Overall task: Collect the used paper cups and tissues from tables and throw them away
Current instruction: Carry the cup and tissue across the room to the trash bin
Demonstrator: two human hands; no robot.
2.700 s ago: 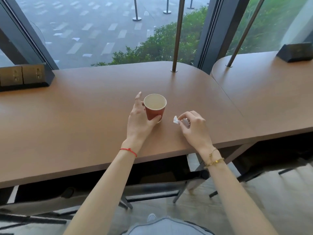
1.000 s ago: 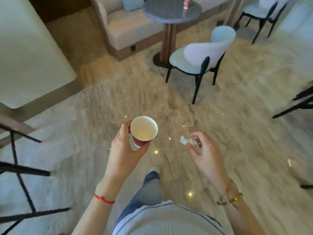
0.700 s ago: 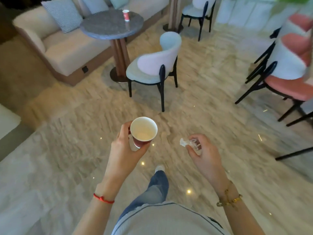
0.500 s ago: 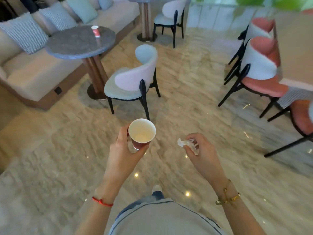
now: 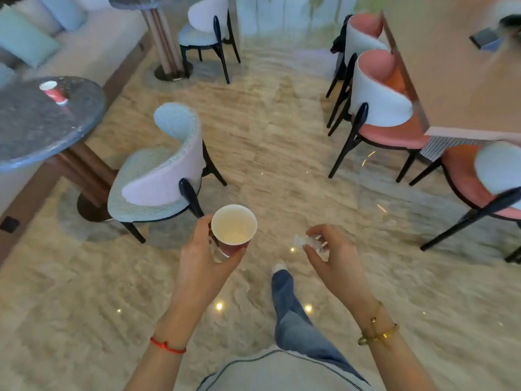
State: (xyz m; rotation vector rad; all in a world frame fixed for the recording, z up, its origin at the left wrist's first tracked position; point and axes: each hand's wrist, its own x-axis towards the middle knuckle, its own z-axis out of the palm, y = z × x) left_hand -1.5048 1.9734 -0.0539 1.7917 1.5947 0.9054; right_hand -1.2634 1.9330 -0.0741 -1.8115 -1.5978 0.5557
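My left hand (image 5: 200,258) grips a red paper cup (image 5: 233,230) with a white inside, held upright over the floor; the cup looks empty. My right hand (image 5: 335,258) pinches a small crumpled white tissue (image 5: 306,242) between thumb and fingers, level with the cup and to its right. A second red paper cup (image 5: 53,93) stands on the round dark stone table (image 5: 42,128) at the left, far from both hands.
A pale blue chair (image 5: 160,176) stands at the round table, just left of the cup. Pink chairs (image 5: 386,114) line a long wooden table (image 5: 456,66) on the right. A beige sofa with cushions (image 5: 70,46) runs along the left. Marble floor stretches ahead between them.
I lifted the cup and tissue off the window counter and turned into the room. The view keeps swinging right: the round table and blue chair slide left, pink chairs come in.
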